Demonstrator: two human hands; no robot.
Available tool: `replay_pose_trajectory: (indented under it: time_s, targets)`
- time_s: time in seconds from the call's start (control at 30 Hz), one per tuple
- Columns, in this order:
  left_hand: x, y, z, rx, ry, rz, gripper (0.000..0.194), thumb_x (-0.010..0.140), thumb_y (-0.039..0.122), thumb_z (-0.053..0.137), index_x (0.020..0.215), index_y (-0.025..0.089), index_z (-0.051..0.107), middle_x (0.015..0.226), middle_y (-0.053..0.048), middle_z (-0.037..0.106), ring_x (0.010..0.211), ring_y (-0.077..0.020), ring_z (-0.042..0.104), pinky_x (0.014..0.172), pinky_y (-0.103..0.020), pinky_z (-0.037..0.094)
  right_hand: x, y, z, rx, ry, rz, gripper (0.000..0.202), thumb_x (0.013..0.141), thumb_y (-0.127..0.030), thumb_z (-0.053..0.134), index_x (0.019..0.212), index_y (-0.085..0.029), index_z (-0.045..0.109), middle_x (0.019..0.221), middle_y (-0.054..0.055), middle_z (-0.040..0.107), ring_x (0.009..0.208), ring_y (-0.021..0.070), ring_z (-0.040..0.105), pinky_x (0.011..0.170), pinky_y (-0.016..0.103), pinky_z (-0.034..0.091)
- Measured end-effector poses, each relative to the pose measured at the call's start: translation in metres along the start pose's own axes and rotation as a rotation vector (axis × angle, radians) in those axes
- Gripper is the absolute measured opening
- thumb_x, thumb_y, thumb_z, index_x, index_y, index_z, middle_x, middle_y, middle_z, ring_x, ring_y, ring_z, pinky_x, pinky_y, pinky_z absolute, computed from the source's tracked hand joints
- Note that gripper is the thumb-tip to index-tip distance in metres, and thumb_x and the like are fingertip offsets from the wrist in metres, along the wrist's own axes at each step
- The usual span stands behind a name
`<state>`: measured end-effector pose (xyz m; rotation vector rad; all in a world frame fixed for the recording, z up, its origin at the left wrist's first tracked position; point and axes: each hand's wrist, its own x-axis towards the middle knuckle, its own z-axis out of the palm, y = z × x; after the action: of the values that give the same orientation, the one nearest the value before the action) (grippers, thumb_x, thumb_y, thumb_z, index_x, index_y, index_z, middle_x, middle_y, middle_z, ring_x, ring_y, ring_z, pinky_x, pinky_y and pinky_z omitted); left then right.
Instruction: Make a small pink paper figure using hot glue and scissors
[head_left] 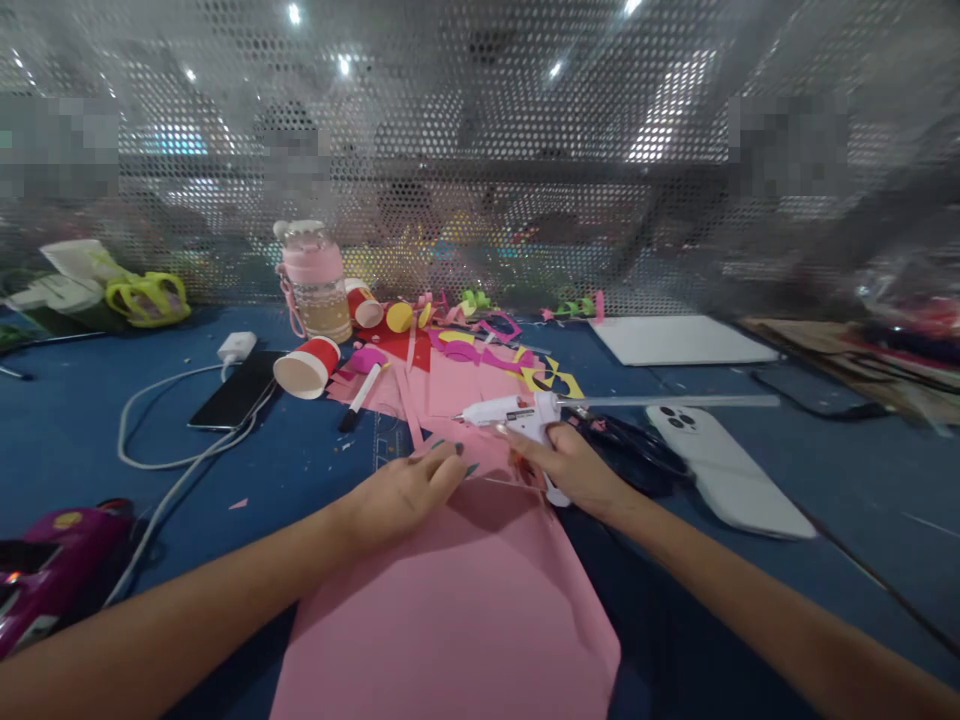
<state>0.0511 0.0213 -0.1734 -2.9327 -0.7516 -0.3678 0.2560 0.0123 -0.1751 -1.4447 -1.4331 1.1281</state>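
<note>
My right hand [581, 465] is wrapped around the handle of a white hot glue gun [504, 411]. The gun's nozzle points left, and a long clear glue stick [667, 401] sticks out of its back end. Below it, a large sheet of pink paper [450, 610] lies in front of me. At the sheet's far edge my left hand [409, 495] is closed, its bent fingers with dark green nails gripping the paper there. The nozzle is a little beyond these fingers, apart from them. Part of an orange-red thing shows behind the gun's handle, too hidden to name.
Coloured paper scraps [457, 370], paper cups [307, 367] and a marker [361, 398] lie beyond my hands. A bottle [315, 285] and a cabled black phone [238, 388] stand left. A white phone [727, 470] and white sheet [682, 340] lie right. Perforated metal [480, 180] closes the back.
</note>
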Motion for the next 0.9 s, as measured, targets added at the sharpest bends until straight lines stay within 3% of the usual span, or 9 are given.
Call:
replay_pose_trajectory:
  time_s: [0.37,0.9]
  targets:
    - [0.0013,0.0025,-0.0044,0.072,-0.034,0.036,0.021,0.088,0.014,0.023,0.095,0.013,0.043,0.092,-0.006,0.059,0.063,-0.0116,0.06,0.05,-0.02,0.044,-0.0014,-0.0014,0.0015,-0.029,0.016,0.012,0.042,0.066,-0.055,0.056,0.047,-0.017,0.05,0.036,-0.004,0.045,0.031,0.0072,0.041,0.036,0.02,0.034]
    - [0.0002,0.0011,-0.001,0.109,0.029,0.065,0.021,0.085,0.01,0.025,0.091,0.015,0.044,0.088,-0.005,0.058,0.059,-0.0113,0.057,0.048,-0.021,0.042,-0.0024,-0.0043,-0.0001,-0.076,0.008,0.0,0.042,0.065,-0.053,0.058,0.044,-0.018,0.048,0.033,-0.005,0.043,0.031,0.0085,0.042,0.036,0.021,0.034]
